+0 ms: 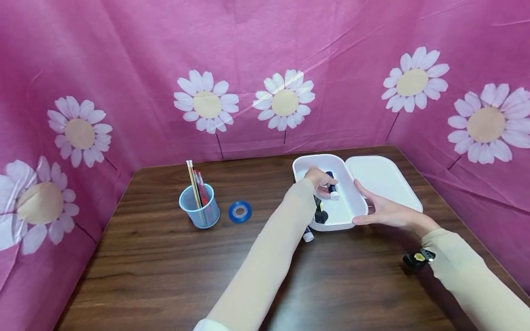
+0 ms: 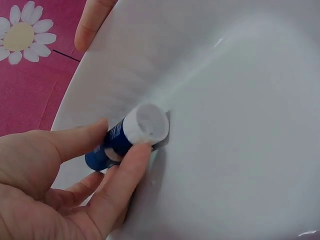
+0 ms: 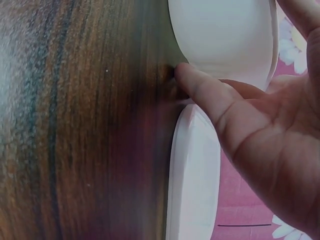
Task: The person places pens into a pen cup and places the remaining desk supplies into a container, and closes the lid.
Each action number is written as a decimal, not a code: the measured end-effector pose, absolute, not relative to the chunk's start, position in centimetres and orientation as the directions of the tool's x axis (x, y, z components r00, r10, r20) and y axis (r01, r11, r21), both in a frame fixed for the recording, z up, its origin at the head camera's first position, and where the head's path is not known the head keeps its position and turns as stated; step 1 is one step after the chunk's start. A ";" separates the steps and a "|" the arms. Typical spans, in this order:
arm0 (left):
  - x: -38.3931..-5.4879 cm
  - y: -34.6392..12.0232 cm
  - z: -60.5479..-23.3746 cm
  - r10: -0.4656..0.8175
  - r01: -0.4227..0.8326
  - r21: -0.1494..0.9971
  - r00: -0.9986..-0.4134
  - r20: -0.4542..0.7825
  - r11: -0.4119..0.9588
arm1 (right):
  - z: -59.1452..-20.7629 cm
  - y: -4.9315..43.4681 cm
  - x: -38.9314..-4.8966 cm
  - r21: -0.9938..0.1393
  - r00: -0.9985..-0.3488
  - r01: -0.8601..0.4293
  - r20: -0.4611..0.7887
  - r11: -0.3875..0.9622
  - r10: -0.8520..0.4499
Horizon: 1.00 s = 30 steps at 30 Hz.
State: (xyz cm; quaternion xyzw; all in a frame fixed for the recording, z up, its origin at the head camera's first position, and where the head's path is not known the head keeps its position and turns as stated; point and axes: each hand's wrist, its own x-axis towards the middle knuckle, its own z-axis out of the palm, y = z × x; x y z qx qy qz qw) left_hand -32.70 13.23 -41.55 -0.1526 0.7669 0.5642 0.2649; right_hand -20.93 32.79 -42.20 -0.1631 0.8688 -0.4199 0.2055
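My left hand (image 1: 320,180) reaches inside a white plastic box (image 1: 345,209) and pinches a dark blue glue stick (image 2: 118,140) with a white end. In the left wrist view the thumb lies on one side of the stick and the fingers on the other, close to the box's inner wall. My right hand (image 1: 383,210) is spread against the right side of the box, its fingers and thumb stretched along the wall near the front corner. Another glue stick (image 1: 308,236) lies on the table in front of the box, partly hidden by the left forearm.
A white lid (image 1: 385,179) lies flat to the right of the box. On the left stand a blue mesh cup (image 1: 200,216) with several pencils and brushes, and a roll of blue tape (image 1: 240,212). A pink flowered cloth (image 1: 256,41) hangs behind the wooden table (image 1: 174,280).
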 end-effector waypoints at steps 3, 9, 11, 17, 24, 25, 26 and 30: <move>-32.6 13.1 -41.4 0.074 -0.530 0.789 -0.814 -0.576 0.310 | -42.2 32.7 -21.0 -0.796 -0.864 -0.113 -0.217 0.594 -0.455; -32.4 12.4 -40.7 0.084 -0.494 0.798 -0.830 -0.551 0.346 | -41.9 32.3 -21.2 -0.797 -0.863 -0.112 -0.218 0.594 -0.456; -32.1 11.9 -40.1 0.112 -0.454 0.816 -0.847 -0.520 0.357 | -41.9 32.3 -21.3 -0.800 -0.862 -0.115 -0.214 0.589 -0.459; -31.0 8.6 -37.2 0.261 -0.312 0.909 -0.886 -0.384 0.278 | -42.0 32.1 -21.5 -0.787 -0.862 -0.120 -0.220 0.605 -0.457; -29.9 2.0 -34.5 0.421 -0.204 0.967 -0.872 -0.251 0.154 | -42.0 32.4 -21.4 -0.790 -0.869 -0.112 -0.217 0.603 -0.445; -29.6 1.0 -34.4 0.429 -0.195 0.971 -0.872 -0.236 0.138 | -42.0 32.5 -21.4 -0.788 -0.868 -0.114 -0.217 0.605 -0.447; -29.1 0.0 -34.3 0.431 -0.185 0.974 -0.874 -0.223 0.128 | -42.0 32.5 -21.3 -0.788 -0.867 -0.114 -0.218 0.605 -0.448; -27.1 -4.3 -34.6 0.433 -0.178 0.978 -0.877 -0.206 0.106 | -42.0 32.6 -21.2 -0.785 -0.868 -0.113 -0.220 0.609 -0.445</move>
